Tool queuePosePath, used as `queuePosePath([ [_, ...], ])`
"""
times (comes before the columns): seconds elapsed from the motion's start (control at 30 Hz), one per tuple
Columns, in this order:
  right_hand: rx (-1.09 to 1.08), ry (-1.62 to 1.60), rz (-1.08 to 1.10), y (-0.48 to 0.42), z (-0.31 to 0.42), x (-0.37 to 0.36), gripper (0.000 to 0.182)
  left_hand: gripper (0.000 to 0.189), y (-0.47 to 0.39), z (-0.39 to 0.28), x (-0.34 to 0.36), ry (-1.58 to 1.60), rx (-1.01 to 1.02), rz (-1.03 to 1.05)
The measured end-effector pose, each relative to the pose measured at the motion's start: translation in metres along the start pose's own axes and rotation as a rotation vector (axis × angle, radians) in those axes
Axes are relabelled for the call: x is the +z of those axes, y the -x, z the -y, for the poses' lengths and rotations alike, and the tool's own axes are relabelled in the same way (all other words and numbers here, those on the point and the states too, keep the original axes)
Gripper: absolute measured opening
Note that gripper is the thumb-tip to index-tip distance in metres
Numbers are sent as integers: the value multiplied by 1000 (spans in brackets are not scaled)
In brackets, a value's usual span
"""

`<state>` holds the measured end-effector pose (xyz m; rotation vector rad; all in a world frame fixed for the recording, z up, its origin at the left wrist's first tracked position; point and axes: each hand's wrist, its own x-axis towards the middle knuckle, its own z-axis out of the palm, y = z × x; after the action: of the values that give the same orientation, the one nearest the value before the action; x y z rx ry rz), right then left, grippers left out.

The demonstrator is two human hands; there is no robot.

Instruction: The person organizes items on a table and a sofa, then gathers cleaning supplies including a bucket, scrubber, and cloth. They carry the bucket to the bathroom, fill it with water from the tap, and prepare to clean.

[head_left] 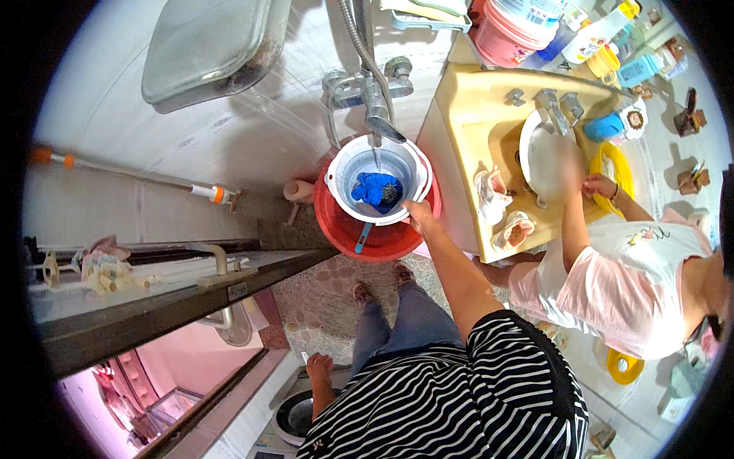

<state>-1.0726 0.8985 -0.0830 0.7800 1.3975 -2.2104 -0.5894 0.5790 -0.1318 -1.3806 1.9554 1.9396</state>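
Note:
My right hand (420,216) grips the lower right rim of a white plastic basin (344,205). Inside the basin lie a wet blue cloth (373,189) and a dark grey scouring ball (390,193). Above it is the spout of a wall-mounted metal faucet (383,123), with a thin stream of water falling in. The white basin rests on or in a larger red tub (338,238), where a blue handle (363,237) shows below the white rim. My left hand (319,366) hangs at my side with its fingers curled, near a dark round bowl (298,413); whether it holds anything is unclear.
At the right, another person in a pink and white shirt (619,281) works at a yellow sink (459,120) with small shoes (492,198) on its edge. Bottles and a pink bucket (504,37) stand behind it. A dark-framed door (172,312) is at the left.

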Motion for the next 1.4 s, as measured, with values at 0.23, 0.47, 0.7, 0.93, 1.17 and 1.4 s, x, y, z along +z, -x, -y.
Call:
queuePosePath([
  [0.23,6,77,-71,-24,7,-29,27,16,44,15,52,454,-280,-205],
  [0.47,-280,38,152,-35,42,-42,60,14,28,-22,72,407,-121,-27],
  [0.7,-150,306,21,23,33,5,54,12,-23,-106,103,483,-90,36],
  [0.93,-92,257,-26,47,60,15,48,11,-35,-158,103,530,-64,48],
  [1.17,-54,232,-78,52,46,3,43,9,-38,-168,97,521,-68,54],
  [1.4,-9,222,-114,63,25,-18,37,8,-35,-165,91,493,-78,59],
])
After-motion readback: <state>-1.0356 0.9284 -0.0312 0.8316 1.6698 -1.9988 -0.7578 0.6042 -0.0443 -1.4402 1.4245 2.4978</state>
